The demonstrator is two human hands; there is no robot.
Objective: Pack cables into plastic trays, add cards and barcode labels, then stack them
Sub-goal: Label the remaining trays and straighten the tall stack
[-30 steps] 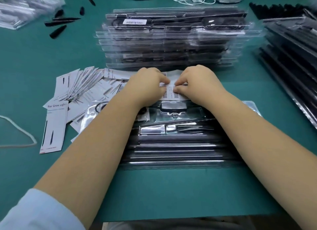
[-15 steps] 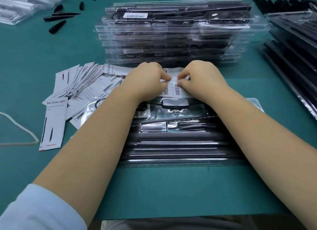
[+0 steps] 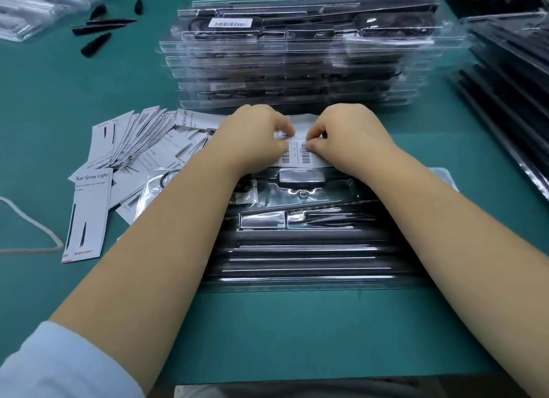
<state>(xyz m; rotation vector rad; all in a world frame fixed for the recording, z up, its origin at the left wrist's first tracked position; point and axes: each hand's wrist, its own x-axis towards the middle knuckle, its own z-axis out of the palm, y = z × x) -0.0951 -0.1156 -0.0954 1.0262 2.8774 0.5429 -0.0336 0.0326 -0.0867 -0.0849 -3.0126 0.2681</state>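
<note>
Just past the filled plastic tray (image 3: 312, 249) on the green bench (image 3: 297, 332), both hands are pinching a strip of barcode labels (image 3: 297, 154): left hand (image 3: 252, 136) on its left edge, right hand (image 3: 350, 136) on the right. Stack of packed trays (image 3: 297, 59) sits behind, cards (image 3: 130, 148) fanned out to the left.

Bright, even overhead light leaves only faint shadows on the teal work mat (image 3: 297, 332). White glare streaks the clear plastic tray of black cables (image 3: 309, 249). Wide-angle distortion bends the softly blurred edges.
</note>
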